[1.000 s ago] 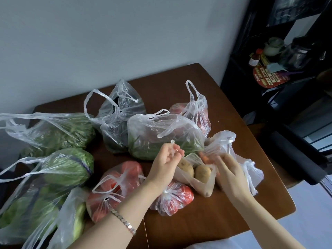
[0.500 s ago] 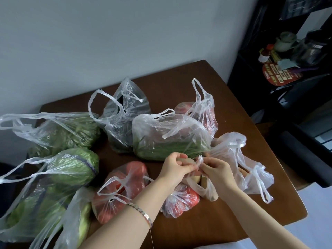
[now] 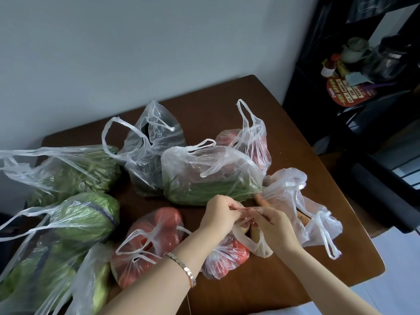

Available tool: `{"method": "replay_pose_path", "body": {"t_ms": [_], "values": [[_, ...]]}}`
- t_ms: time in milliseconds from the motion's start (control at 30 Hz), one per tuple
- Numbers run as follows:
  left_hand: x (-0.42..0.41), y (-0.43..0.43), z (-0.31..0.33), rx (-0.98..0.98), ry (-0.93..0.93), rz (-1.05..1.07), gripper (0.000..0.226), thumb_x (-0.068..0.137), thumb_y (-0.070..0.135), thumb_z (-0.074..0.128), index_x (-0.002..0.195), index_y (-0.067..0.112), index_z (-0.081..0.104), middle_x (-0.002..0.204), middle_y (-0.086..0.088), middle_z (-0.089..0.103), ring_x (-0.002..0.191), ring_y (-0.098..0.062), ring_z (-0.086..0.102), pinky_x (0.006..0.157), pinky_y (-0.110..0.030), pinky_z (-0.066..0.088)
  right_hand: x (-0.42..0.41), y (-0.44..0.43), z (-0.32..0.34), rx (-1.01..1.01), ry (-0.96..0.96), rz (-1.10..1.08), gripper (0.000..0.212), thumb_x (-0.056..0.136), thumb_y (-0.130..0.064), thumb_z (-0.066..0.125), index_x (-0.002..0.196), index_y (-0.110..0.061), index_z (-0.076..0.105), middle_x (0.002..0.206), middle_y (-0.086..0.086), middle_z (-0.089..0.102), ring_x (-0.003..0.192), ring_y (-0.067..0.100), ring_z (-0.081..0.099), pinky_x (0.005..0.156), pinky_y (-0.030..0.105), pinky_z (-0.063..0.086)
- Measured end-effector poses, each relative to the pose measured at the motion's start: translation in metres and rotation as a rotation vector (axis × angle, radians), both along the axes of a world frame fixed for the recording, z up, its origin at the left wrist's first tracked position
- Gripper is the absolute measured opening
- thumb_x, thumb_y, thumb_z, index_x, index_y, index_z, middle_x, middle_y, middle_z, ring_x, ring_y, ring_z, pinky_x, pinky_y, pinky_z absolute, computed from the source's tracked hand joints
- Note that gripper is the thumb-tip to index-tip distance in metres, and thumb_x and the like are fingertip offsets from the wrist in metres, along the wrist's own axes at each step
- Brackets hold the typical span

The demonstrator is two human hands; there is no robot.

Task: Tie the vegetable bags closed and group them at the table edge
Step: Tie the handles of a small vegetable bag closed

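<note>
Several clear plastic bags of vegetables lie on a brown wooden table (image 3: 284,276). My left hand (image 3: 219,214) and my right hand (image 3: 273,226) meet over the potato bag (image 3: 254,243) near the front edge, each pinching one of its handles. The handles cross between my fingertips. Beneath the hands lies a small knotted tomato bag (image 3: 223,258), and to its left a larger tomato bag (image 3: 147,242) with tied handles. Just right of my right hand sits a carrot bag (image 3: 293,201).
Behind my hands lie a green bean bag (image 3: 209,176), a dark-vegetable bag (image 3: 147,153) and a red-vegetable bag (image 3: 247,144). Leafy-green and cabbage bags (image 3: 75,212) fill the left side. A black shelf (image 3: 354,71) with bottles stands at the right.
My two hands came together over the potato bag, gathering its handles and crossing them. The camera view shifted slightly toward the table.
</note>
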State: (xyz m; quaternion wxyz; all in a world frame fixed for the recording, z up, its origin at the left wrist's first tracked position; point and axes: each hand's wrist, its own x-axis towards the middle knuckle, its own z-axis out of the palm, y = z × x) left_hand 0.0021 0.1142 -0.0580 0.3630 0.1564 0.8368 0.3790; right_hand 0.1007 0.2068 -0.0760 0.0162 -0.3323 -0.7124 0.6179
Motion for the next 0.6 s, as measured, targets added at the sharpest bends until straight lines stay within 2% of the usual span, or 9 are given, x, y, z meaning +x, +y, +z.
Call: {"method": "replay_pose_path", "body": {"t_ms": [33,100,133,200,300,400,467,533,600], "values": [[-0.001,-0.002,0.000,-0.024,0.063,-0.046,0.014,0.081,0.025,0.071,0.085,0.012,0.070,0.080,-0.003,0.069,0.074,-0.014,0.064,0.061,-0.020,0.050,0.001,0.000,-0.004,0.014,-0.004,-0.056,0.021,0.092,-0.012,0.052,0.086,-0.010,0.073,0.070,-0.016,0.060,0.066,-0.007,0.061,0.064,0.003,0.045],[0.001,-0.005,-0.003,0.018,0.086,-0.167,0.012,0.086,0.025,0.064,0.080,0.015,0.063,0.078,0.003,0.066,0.077,-0.012,0.063,0.068,-0.021,0.050,0.002,0.002,-0.010,-0.009,-0.028,-0.238,0.018,0.091,-0.014,0.055,0.092,-0.007,0.071,0.073,-0.009,0.061,0.059,0.003,0.056,0.050,0.006,0.042],[0.003,-0.007,-0.004,0.050,0.081,-0.218,0.013,0.087,0.024,0.062,0.078,0.015,0.060,0.075,0.006,0.064,0.075,-0.006,0.061,0.070,-0.016,0.048,0.001,0.003,-0.012,-0.039,-0.047,-0.303,0.016,0.090,-0.015,0.057,0.091,-0.006,0.070,0.074,-0.004,0.062,0.057,0.005,0.053,0.044,0.006,0.040],[0.008,-0.010,-0.007,0.063,0.139,-0.277,0.014,0.087,0.021,0.062,0.076,0.012,0.059,0.074,0.008,0.058,0.068,0.001,0.054,0.064,-0.004,0.039,0.000,0.003,-0.014,-0.036,-0.114,-0.317,0.009,0.085,-0.016,0.064,0.083,-0.009,0.070,0.079,0.001,0.066,0.055,0.007,0.050,0.041,0.009,0.038],[0.009,-0.012,-0.008,0.057,0.236,-0.289,0.012,0.086,0.020,0.063,0.076,0.013,0.060,0.079,0.007,0.055,0.067,0.002,0.048,0.061,-0.006,0.036,0.000,0.003,-0.009,0.092,-0.148,-0.204,0.010,0.080,-0.017,0.070,0.089,-0.014,0.070,0.073,-0.004,0.060,0.058,0.007,0.050,0.045,0.010,0.040],[0.004,-0.011,-0.006,0.073,0.199,-0.211,0.015,0.088,0.019,0.060,0.073,0.019,0.059,0.067,0.013,0.058,0.063,0.001,0.052,0.060,-0.007,0.038,0.003,0.000,-0.003,0.115,-0.109,-0.058,0.012,0.086,-0.020,0.061,0.094,-0.020,0.071,0.073,-0.014,0.056,0.064,0.005,0.055,0.051,0.010,0.042],[0.002,-0.009,-0.004,0.078,0.154,-0.152,0.015,0.087,0.019,0.061,0.071,0.021,0.060,0.065,0.012,0.061,0.063,-0.001,0.054,0.061,-0.008,0.040,0.005,-0.001,0.000,0.120,-0.102,0.050,0.016,0.086,-0.021,0.060,0.096,-0.022,0.072,0.079,-0.018,0.061,0.070,0.003,0.059,0.060,0.012,0.043],[0.002,-0.008,-0.005,0.088,0.103,-0.116,0.014,0.086,0.018,0.062,0.071,0.019,0.061,0.065,0.011,0.062,0.064,-0.002,0.056,0.065,-0.011,0.043,0.007,-0.001,-0.001,0.169,-0.101,0.122,0.018,0.084,-0.019,0.062,0.099,-0.023,0.072,0.088,-0.015,0.067,0.076,0.002,0.060,0.067,0.014,0.046],[0.002,-0.008,-0.005,0.091,0.060,-0.076,0.014,0.086,0.016,0.061,0.072,0.018,0.062,0.065,0.011,0.063,0.062,0.002,0.057,0.063,-0.006,0.042,0.008,0.000,-0.003,0.151,-0.086,0.117,0.021,0.083,-0.012,0.064,0.100,-0.021,0.071,0.093,-0.010,0.068,0.086,0.004,0.063,0.076,0.019,0.053]]}}
